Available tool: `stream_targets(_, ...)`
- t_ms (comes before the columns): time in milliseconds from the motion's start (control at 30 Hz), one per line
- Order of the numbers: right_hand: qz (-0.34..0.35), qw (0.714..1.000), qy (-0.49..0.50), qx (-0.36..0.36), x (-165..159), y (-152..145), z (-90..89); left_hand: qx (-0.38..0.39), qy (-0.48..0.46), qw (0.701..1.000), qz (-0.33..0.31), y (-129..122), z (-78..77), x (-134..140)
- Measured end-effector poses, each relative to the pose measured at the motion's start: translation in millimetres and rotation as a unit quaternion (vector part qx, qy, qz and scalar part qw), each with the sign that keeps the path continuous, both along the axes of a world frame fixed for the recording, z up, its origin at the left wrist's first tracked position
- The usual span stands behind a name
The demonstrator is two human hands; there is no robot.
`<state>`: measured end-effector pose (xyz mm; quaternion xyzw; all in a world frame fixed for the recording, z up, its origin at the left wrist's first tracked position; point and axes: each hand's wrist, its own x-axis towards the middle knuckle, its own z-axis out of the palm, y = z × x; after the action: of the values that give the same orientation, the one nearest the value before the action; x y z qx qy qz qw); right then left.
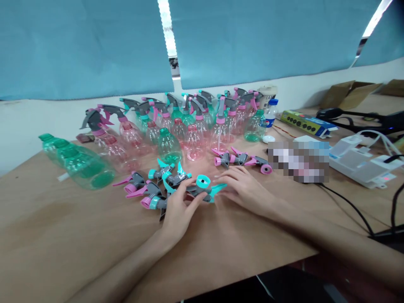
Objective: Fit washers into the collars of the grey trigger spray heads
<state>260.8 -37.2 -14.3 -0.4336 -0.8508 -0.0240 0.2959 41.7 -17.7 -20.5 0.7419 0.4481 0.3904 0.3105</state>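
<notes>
Between my hands is a teal and grey trigger spray head [203, 182], its round collar facing up. My left hand [179, 207] has its thumb and index finger around the grey body. My right hand [244, 187] is stretched out, fingertips beside the teal trigger; whether they touch it I cannot tell. Left of my left hand lies a cluster of loose spray heads, some pink and grey [135, 183], others teal and grey [159, 172]. Beyond my right hand are three pink and grey spray heads [240, 158].
Pink and green bottles [192, 145] stand in rows behind, many fitted with spray heads. Green bottles [85, 166] are grouped at the left. To the right are a Pepsi bottle [269, 115], a yellow-blue box [306, 123], a white power strip [362, 162] and a black cable [350, 206].
</notes>
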Motion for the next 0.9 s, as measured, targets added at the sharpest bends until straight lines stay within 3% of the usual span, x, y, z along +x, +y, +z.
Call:
stream_targets(167, -0.017, 0.997, 0.064, 0.042, -6.7, -8.9, -15.4, 0.043, 0.008, 0.998, 0.044, 4.2, -0.1, -6.4)
stream_targets(300, -0.051, 0.997, 0.059, -0.023, 5.4, -0.4, -22.3, 0.066, 0.044, 0.996, 0.028, 0.8, 4.5, -6.7)
stream_targets(433, -0.1, 0.994, 0.017, -0.036, 26.3, 14.9, -19.3, 0.102, 0.053, 0.993, 0.007, -5.3, 7.1, -4.4)
stream_targets(567, -0.126, 0.987, 0.101, -0.011, 26.4, 10.4, -7.2, 0.102, 0.036, 0.994, -0.003, -9.6, 6.5, -1.2)
stream_targets(633, -0.098, 0.983, 0.153, -0.005, 14.2, 1.8, 1.1, 0.099, 0.032, 0.995, 0.003, -10.8, 6.6, 0.1)
stream_targets(767, 0.0, 0.99, 0.137, 0.036, -21.1, -9.6, 13.0, 0.116, 0.016, 0.993, 0.014, -10.4, 5.8, 0.1)
stream_targets(900, 0.027, 0.992, 0.112, 0.054, -45.6, -7.0, 8.3, 0.198, 0.03, 0.98, -0.003, -9.1, 1.5, -2.5)
